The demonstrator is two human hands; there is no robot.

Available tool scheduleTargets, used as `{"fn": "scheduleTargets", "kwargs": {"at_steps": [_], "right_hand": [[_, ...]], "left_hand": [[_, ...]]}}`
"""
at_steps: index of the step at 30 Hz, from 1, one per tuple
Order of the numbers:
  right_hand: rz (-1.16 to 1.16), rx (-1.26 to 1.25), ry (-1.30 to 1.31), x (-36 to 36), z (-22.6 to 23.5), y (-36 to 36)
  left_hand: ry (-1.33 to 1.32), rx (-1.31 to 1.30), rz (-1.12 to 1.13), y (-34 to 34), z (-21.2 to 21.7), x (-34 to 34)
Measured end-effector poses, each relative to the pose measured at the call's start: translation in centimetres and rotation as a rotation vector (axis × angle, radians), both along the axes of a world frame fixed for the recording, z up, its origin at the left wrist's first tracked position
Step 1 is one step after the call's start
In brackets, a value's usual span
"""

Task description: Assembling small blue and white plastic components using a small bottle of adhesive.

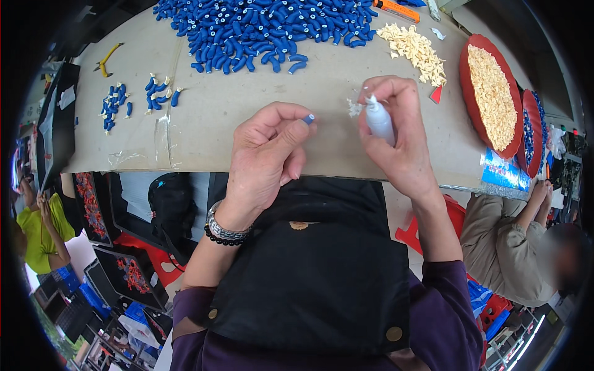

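Between thumb and forefinger, my left hand pinches a small blue curved piece, its pale round end showing. My right hand is wrapped round a white squeeze bottle, whose nozzle points up and away from me. Both hands are just above the near part of the table, a short gap apart. Beyond them lies a large heap of blue curved pieces. At the left, two small groups of blue pieces with cream tips rest on the table.
A pile of small cream pieces lies at the far right, beside a red dish full of more. Yellow-handled pliers lie far left. An orange marker-like tube is at the back. Another person sits at the right.
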State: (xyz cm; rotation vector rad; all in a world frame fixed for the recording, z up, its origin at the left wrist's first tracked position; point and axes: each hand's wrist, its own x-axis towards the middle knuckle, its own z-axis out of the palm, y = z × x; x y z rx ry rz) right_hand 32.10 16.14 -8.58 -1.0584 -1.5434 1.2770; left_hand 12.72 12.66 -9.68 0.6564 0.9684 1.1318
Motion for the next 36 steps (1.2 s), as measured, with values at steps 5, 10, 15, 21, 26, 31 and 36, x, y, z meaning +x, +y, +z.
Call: {"fn": "scheduleTargets", "kwargs": {"at_steps": [5, 10, 15, 21, 26, 31, 36], "right_hand": [[-0.072, 0.321, -0.332, 1.4, 1.1, -0.8], [-0.211, 0.384, -0.209, 1.6, 0.5, -1.5], [-0.157, 0.544, -0.278, 1.7, 0.2, -1.3], [-0.135, 0.552, -0.324, 1.5, 0.5, -1.3], [-0.115, 0.480, -0.367, 1.6, 0.7, -1.5], [-0.114, 0.475, -0.367, 1.5, 0.9, -1.6], [-0.113, 0.467, -0.394, 1.3, 1.1, -1.5]], "left_hand": [[0.030, 0.032, 0.001, -0.3, -0.4, 0.1], [0.073, 0.063, 0.021, -0.6, -0.6, 0.4], [0.108, 0.112, 0.020, -0.8, -0.7, 0.4], [0.141, 0.127, 0.013, -0.8, -0.8, 0.5], [0.139, 0.127, 0.010, -0.8, -0.8, 0.5], [0.134, 0.133, 0.003, -0.8, -0.8, 0.3], [0.139, 0.134, -0.007, -0.8, -1.0, 0.2]]}}
